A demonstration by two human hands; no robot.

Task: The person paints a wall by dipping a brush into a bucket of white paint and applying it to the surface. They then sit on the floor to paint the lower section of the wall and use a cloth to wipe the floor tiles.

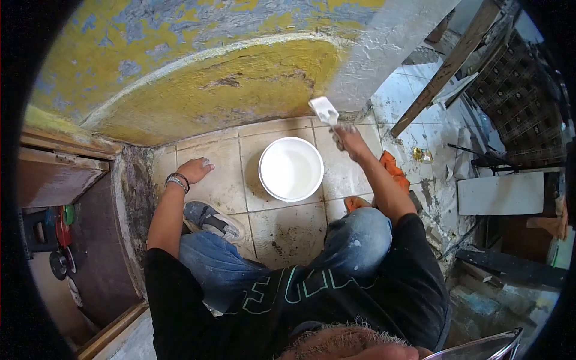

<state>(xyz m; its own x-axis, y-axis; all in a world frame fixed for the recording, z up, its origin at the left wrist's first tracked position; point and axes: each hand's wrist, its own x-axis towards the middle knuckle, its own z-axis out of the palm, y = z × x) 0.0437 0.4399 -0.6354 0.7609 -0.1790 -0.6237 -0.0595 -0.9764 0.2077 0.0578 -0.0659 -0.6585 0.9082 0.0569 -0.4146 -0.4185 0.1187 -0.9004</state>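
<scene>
One glasses rim (517, 335) and one black shirt (336, 315) nearest, two jeaned knees (363, 240) beyond. My right hand (350, 141) clamped on one flat white tool (324, 111). One white bucket (291, 170) on tiled floor (288, 231), near yellow wall (198, 96). My left hand (195, 170) apart from bucket, near one grey shoe (213, 222); can't tell its grip.

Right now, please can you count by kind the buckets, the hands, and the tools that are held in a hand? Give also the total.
Buckets: 1, the white bucket
Hands: 2, the left hand and the right hand
Held tools: 1, the white-headed tool
Total: 4
</scene>
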